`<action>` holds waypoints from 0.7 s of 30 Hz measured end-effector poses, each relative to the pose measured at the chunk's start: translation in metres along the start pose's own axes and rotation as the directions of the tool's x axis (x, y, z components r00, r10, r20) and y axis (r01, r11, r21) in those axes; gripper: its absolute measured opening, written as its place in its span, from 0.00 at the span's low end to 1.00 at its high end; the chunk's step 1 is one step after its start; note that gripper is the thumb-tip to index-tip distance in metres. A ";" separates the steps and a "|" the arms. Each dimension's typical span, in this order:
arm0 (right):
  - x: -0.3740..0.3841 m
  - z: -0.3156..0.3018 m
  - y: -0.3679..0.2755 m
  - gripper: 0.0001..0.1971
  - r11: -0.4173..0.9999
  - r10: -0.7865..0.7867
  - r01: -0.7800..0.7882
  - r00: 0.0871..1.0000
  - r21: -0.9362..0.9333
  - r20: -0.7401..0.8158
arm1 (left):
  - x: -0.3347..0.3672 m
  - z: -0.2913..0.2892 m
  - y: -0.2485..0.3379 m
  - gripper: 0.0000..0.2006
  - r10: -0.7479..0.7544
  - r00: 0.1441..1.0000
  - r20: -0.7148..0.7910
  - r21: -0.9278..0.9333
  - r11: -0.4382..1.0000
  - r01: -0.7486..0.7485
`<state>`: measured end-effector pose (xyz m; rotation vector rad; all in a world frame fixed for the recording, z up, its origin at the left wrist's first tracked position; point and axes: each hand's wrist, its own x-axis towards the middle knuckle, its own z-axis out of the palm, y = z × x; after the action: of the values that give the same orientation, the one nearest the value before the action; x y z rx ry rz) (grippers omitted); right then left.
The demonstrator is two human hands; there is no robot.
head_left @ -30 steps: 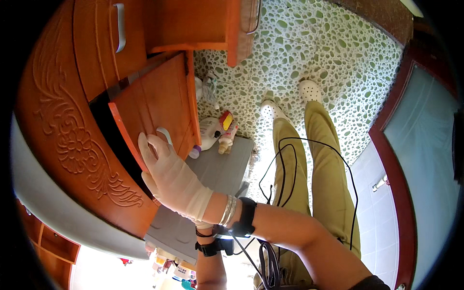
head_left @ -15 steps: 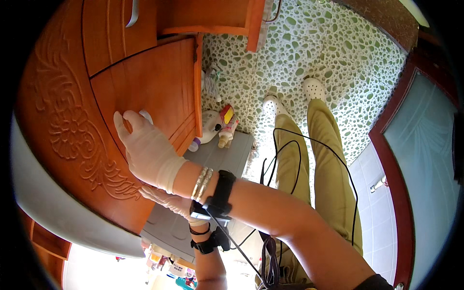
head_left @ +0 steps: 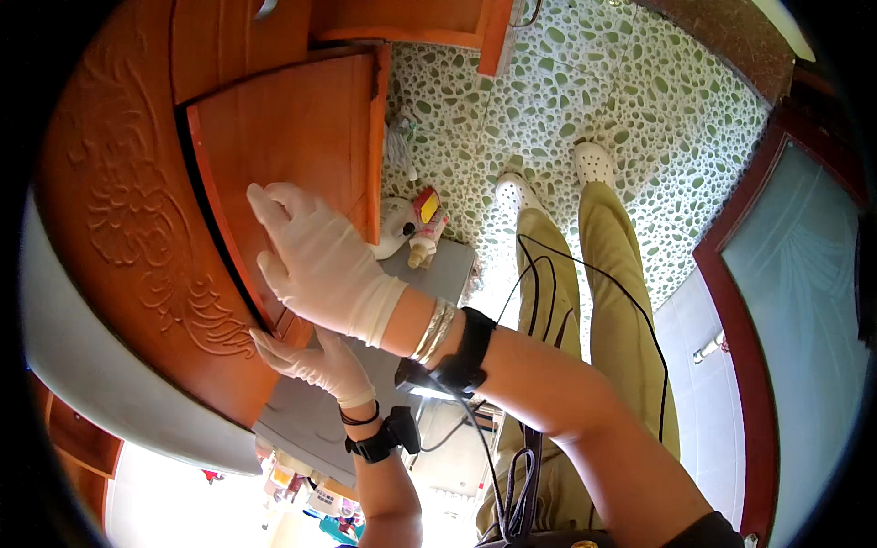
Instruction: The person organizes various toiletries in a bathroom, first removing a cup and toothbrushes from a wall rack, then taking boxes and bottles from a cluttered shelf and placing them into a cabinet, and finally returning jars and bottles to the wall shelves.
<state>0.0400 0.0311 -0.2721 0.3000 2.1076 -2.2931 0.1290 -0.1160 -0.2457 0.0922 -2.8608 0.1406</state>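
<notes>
My right hand [head_left: 320, 265], in a white glove, lies flat with fingers apart on the orange wooden cabinet door [head_left: 292, 137], near its lower edge. The door stands almost shut against the carved cabinet front [head_left: 119, 219]. My left hand [head_left: 315, 361], also gloved, reaches up from below with its fingertips at the door's bottom corner, just under my right hand. Neither hand holds anything. A black band and bangles sit on my right wrist, and there is a black watch on my left.
A grey flat board [head_left: 438, 274] lies on the pebble-patterned floor [head_left: 566, 82] by the cabinet, with a white bottle [head_left: 395, 226] and a red-and-yellow bottle [head_left: 426, 219] at its far end. My feet in white shoes [head_left: 516, 194] stand beside it. A white basin rim [head_left: 82, 384] curves at left, and a frosted-glass door [head_left: 804, 301] is at right.
The cabinet door has swung from open to nearly shut. My right hand moved up and left with it, staying flat on the wood. My left hand has come up to the door's bottom corner.
</notes>
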 end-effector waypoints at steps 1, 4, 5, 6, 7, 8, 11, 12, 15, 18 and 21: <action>-0.004 -0.004 0.003 0.29 0.998 0.043 -0.045 0.998 0.053 0.045 | -0.001 0.001 -0.005 0.41 -0.004 1.000 0.010 0.011 1.000 0.004; -0.024 -0.013 0.014 0.34 0.991 0.095 -0.099 0.994 0.095 0.046 | -0.003 0.008 0.000 0.30 -0.168 0.980 0.102 -0.239 0.953 0.188; -0.031 -0.015 0.017 0.36 0.987 0.106 -0.109 0.994 0.118 0.030 | -0.005 0.006 0.008 0.30 -0.176 0.979 0.107 -0.239 0.951 0.197; -0.035 -0.018 0.019 0.41 0.985 0.090 -0.094 0.995 0.142 0.035 | -0.005 0.003 0.014 0.25 -0.225 0.965 0.132 -0.242 0.937 0.252; -0.040 -0.021 0.019 0.41 0.986 0.093 -0.097 0.995 0.135 0.040 | -0.009 0.002 0.019 0.20 -0.273 0.949 0.157 -0.245 0.920 0.305; -0.046 -0.026 0.017 0.41 0.991 0.124 -0.127 0.990 0.038 0.060 | -0.018 0.003 0.022 0.20 -0.279 0.947 0.161 -0.248 0.917 0.312; -0.061 -0.041 0.016 0.40 0.977 0.201 -0.205 0.978 0.066 0.063 | -0.048 0.002 0.025 0.12 -0.052 0.991 0.121 -0.261 0.962 0.082; -0.065 -0.052 0.020 0.37 0.953 0.298 -0.303 0.944 0.018 0.143 | -0.057 0.002 0.032 0.13 -0.054 0.982 0.178 -0.240 0.966 0.097; -0.081 -0.070 0.028 0.28 0.904 0.392 -0.400 0.916 0.149 0.082 | -0.083 0.002 0.059 0.16 -0.017 0.968 0.251 -0.292 0.952 0.093; -0.107 -0.083 0.071 0.24 0.724 0.662 -0.641 0.749 0.254 0.002 | -0.111 0.012 0.080 0.17 0.161 0.897 0.412 -0.310 0.950 -0.028; -0.122 -0.110 0.131 0.24 0.691 0.635 -0.525 0.769 0.497 -0.072 | -0.149 0.032 0.088 0.24 0.266 0.767 0.584 -0.396 0.918 -0.017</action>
<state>0.1924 0.1126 -0.3910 1.1321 1.2024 -2.3455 0.2566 -0.0243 -0.3249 -0.2030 -3.5019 -0.5077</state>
